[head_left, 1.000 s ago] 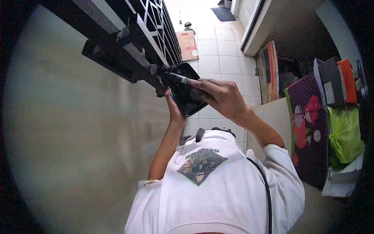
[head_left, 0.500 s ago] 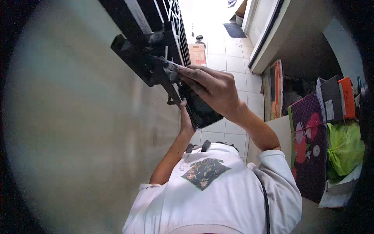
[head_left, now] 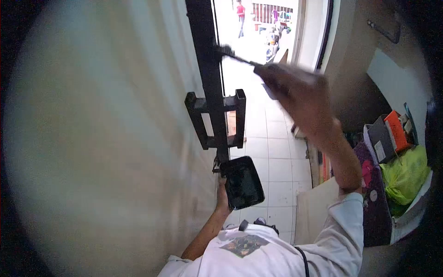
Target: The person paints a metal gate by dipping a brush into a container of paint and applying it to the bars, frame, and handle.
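Observation:
My right hand (head_left: 297, 94), smeared by motion, is closed around the handle of a paintbrush (head_left: 244, 60). The dark bristles touch the side of a tall black metal gate bar (head_left: 206, 46). Lower down, my left hand (head_left: 223, 196) grips the left edge of a shallow black tray (head_left: 260, 187), with its fingers partly hidden. The tray is tilted, and its inside looks dark and glossy. Just above it, a black rectangular metal frame (head_left: 240, 120) crosses the bar.
A pale wall (head_left: 115, 138) runs close on my left. White floor tiles (head_left: 279, 171) lead to a bright doorway, with a person in red (head_left: 241, 18) far outside. Boxes, an orange box (head_left: 398, 130) and a green plastic bag (head_left: 406, 177) are stacked at my right.
My right hand has moved up and right, bringing the brush to a higher part of the bar. The tray sits lower in view, and more of the doorway shows as the view has shifted.

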`<control>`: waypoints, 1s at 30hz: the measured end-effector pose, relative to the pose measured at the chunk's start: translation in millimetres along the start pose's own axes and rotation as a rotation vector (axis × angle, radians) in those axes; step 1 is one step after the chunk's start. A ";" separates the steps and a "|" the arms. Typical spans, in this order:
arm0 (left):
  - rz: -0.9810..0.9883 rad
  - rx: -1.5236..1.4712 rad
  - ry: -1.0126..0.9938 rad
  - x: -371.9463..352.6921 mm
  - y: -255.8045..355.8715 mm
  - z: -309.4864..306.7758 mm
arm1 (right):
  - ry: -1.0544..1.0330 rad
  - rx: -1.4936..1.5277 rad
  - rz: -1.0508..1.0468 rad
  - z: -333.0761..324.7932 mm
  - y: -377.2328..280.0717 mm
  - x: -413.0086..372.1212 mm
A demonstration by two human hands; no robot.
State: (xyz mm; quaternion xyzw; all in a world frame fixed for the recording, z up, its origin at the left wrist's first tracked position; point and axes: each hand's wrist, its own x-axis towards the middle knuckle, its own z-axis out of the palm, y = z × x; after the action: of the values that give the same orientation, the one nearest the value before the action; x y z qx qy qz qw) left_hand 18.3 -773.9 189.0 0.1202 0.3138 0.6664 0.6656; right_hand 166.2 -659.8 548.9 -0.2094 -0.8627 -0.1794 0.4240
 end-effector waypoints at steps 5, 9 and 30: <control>-0.002 -0.058 -0.005 -17.7 8.8 1.5 | 0.277 -0.156 -0.168 -39.0 9.4 71.6; 0.004 -0.073 -0.024 -19.3 11.4 -9.9 | 0.101 -0.342 -0.339 -24.9 0.4 50.1; 0.033 -0.147 0.010 -30.0 12.1 -14.3 | -0.187 -0.512 -0.274 -36.9 -31.1 59.0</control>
State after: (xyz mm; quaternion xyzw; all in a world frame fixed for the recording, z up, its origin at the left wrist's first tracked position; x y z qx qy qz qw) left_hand 2.8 -805.4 192.7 0.0726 0.2654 0.6992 0.6599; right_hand 141.8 -691.8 613.7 -0.2066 -0.8450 -0.4263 0.2481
